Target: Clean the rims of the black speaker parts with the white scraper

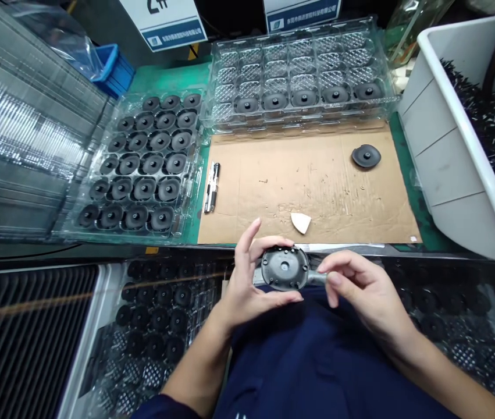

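Black moulded disc [277, 272] up above the lap [291, 343], L hand [244, 288] pinching its rim. R hand [356, 285] alongside, fingertips bunched, can't tell on what. Prob. mid-check; next move needs steady L grip.

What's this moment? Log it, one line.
left hand: holding black round part | right hand: close beside it | cardboard: white wedge, loose black disc, pens

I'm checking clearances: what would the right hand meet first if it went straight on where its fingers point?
Probably the round black part held in the left hand, close ahead of the right hand, though depth there is unclear.
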`<action>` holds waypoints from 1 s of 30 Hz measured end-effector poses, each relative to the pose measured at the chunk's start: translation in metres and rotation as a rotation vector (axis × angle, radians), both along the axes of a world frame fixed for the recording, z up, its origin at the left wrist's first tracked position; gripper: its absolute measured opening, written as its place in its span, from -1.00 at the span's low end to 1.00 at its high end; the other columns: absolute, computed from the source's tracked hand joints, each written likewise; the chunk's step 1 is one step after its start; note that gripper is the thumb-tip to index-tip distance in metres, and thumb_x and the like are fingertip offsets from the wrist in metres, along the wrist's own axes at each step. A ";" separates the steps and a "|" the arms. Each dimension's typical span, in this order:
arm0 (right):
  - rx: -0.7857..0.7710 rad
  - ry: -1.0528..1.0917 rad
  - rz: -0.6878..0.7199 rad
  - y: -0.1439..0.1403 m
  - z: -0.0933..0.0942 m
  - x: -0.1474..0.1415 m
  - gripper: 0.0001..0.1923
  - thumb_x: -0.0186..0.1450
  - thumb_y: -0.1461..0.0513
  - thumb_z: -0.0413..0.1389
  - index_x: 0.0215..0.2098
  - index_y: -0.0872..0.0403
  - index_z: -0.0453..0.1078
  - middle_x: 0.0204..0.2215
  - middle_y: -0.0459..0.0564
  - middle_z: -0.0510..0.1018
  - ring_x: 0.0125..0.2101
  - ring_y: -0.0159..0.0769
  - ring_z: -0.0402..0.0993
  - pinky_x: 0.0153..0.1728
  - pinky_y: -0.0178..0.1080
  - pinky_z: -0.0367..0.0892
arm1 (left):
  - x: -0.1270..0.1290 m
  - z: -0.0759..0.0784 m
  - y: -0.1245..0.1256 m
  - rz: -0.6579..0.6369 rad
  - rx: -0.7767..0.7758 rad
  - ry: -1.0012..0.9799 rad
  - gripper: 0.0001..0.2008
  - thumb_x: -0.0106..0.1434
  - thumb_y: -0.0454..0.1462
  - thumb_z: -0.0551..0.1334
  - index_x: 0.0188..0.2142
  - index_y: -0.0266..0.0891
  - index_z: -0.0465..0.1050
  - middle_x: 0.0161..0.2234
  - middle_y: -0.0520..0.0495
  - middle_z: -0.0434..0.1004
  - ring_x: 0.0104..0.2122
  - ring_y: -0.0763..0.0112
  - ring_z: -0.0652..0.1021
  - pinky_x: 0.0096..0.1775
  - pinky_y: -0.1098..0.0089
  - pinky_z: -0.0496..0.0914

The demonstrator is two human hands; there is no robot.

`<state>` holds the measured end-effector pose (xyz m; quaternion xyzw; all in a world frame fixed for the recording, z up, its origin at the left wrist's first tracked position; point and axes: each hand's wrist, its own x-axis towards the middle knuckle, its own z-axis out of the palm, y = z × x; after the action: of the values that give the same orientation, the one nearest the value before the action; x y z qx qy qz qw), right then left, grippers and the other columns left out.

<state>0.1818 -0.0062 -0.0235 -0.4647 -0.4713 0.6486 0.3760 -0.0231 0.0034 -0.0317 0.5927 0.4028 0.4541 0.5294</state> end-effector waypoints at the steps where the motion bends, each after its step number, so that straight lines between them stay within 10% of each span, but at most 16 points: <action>1: 0.045 -0.055 -0.009 -0.003 -0.001 0.004 -0.90 0.27 0.24 0.10 -0.23 0.01 0.40 -0.53 -0.13 0.46 -0.54 -0.44 0.39 -0.47 -0.35 0.31 | 0.001 0.001 -0.001 0.003 0.023 0.018 0.05 -0.03 -0.34 0.43 0.27 0.02 -0.23 -0.02 -0.16 0.37 0.00 0.16 0.42 0.05 0.11 0.30; 5: 0.287 -0.276 -0.017 -0.013 -0.005 0.015 -0.85 0.25 0.33 0.07 -0.26 0.00 0.42 -0.17 0.00 0.46 -0.28 -0.34 0.42 -0.36 -0.31 0.33 | 0.007 0.004 -0.004 -0.002 0.084 0.060 0.07 -0.07 -0.40 0.43 0.27 0.03 -0.22 -0.01 -0.16 0.37 0.02 0.15 0.40 0.07 0.06 0.27; 17: 0.702 -0.433 -0.114 -0.031 -0.009 0.038 -0.64 0.27 0.11 0.11 0.02 0.01 0.36 -0.40 -0.06 0.53 -0.43 -0.37 0.38 -0.32 -0.27 0.29 | 0.045 0.006 -0.019 -0.073 -0.055 0.085 -0.13 0.08 -0.20 0.36 0.25 -0.04 -0.14 0.01 -0.14 0.35 0.04 0.22 0.38 0.06 0.22 0.26; 23: 0.060 -0.428 -0.284 -0.064 -0.055 0.098 -0.55 0.25 -0.06 0.04 -0.53 0.12 0.45 -0.56 -0.08 0.44 -0.50 -0.40 0.35 -0.41 -0.29 0.28 | 0.087 0.001 -0.023 -0.828 -0.382 0.378 -0.42 0.27 -0.03 0.10 0.24 -0.05 0.04 -0.21 -0.06 0.54 -0.30 0.31 0.51 -0.19 0.33 0.38; 30: -0.533 -0.841 -0.671 -0.177 -0.156 0.237 -0.67 0.32 0.13 0.05 -0.02 0.14 0.31 -0.10 0.02 0.43 -0.17 -0.26 0.43 -0.19 -0.12 0.41 | 0.118 -0.013 -0.025 -0.874 -0.229 0.648 -0.53 0.29 -0.17 0.08 0.18 -0.15 0.13 -0.01 -0.11 0.47 -0.33 0.43 0.49 -0.19 0.40 0.38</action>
<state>0.4184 -0.1836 -0.1796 -0.8831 -0.2282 0.3510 0.2119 0.0952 -0.0215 -0.0448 0.7526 0.3085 -0.0599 0.5787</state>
